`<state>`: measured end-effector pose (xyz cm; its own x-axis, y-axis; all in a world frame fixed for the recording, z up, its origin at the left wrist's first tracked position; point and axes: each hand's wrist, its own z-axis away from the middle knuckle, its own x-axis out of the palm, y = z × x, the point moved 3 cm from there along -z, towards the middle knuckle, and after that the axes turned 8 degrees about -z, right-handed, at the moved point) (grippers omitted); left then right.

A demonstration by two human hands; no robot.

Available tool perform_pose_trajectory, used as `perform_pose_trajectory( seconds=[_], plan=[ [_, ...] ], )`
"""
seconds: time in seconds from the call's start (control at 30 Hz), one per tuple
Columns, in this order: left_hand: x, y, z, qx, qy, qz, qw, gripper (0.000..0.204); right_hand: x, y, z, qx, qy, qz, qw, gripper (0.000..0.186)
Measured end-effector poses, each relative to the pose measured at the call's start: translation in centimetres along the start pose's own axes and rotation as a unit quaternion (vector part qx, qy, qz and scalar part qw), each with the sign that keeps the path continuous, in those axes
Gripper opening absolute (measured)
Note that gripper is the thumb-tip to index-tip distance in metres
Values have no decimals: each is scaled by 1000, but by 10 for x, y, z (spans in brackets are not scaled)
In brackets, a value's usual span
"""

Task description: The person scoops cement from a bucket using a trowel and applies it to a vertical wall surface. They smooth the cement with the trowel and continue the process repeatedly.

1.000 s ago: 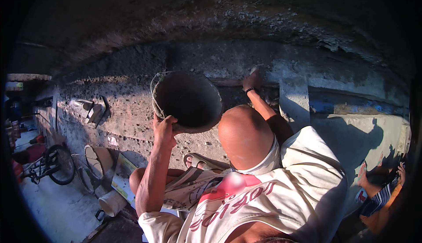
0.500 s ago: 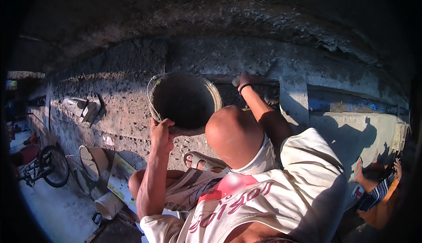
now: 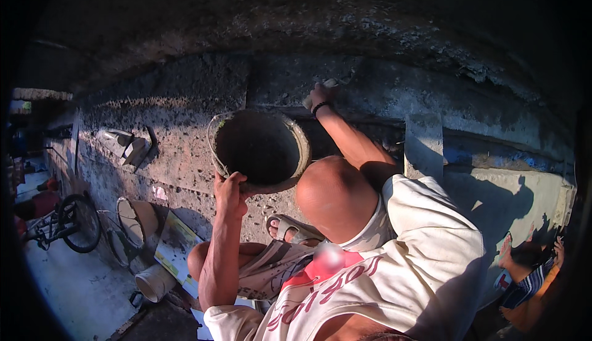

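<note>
A mortar-crusted bucket (image 3: 303, 140) with a thin wire handle tilts in front of me, its opening toward me and its inside dark. My left hand (image 3: 230, 192) grips the near edge of its rim, thumb over the lip. Beyond the bucket's right side, my right hand (image 3: 319, 94), with a dark bead bracelet at the wrist, is closed at the shadowed concrete ledge (image 3: 283, 76). Something pale grey shows at its fingers, too dark to name. My bent knee (image 3: 336, 196) rises just right of the bucket.
An angular grey object (image 3: 126, 147) lies on the rough ground to the left. Several crusted containers, among them a pale bucket (image 3: 154, 282), stand near a bicycle (image 3: 77, 224). A concrete block (image 3: 424, 147) stands right of my arm. Another person's hand (image 3: 559, 251) shows far right.
My right hand has moved farther out and to the left, from the dark gap beside the bucket onto the ledge. My left hand still holds the bucket rim.
</note>
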<state>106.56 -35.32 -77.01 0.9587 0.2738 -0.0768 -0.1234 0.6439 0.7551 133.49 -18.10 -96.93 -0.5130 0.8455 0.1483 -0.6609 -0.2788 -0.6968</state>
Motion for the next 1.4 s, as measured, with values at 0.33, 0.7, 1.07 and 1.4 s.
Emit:
perform_pose_trajectory(
  seconds=[0.33,0.7,1.07,1.4],
  plan=[
    [25,1,3,4,-47,3,999,47,-208,-95,-13,-21,-360,295,885,35],
    [51,-4,17,-1,-50,-8,999,50,-135,-174,-103,81,-439,495,745,36],
    [55,-22,27,-13,-24,-36,999,56,-109,-241,-115,-115,-419,630,644,49],
    [72,-19,28,-9,-54,-34,998,55,-124,-236,-130,-437,-418,580,546,41]
  ],
)
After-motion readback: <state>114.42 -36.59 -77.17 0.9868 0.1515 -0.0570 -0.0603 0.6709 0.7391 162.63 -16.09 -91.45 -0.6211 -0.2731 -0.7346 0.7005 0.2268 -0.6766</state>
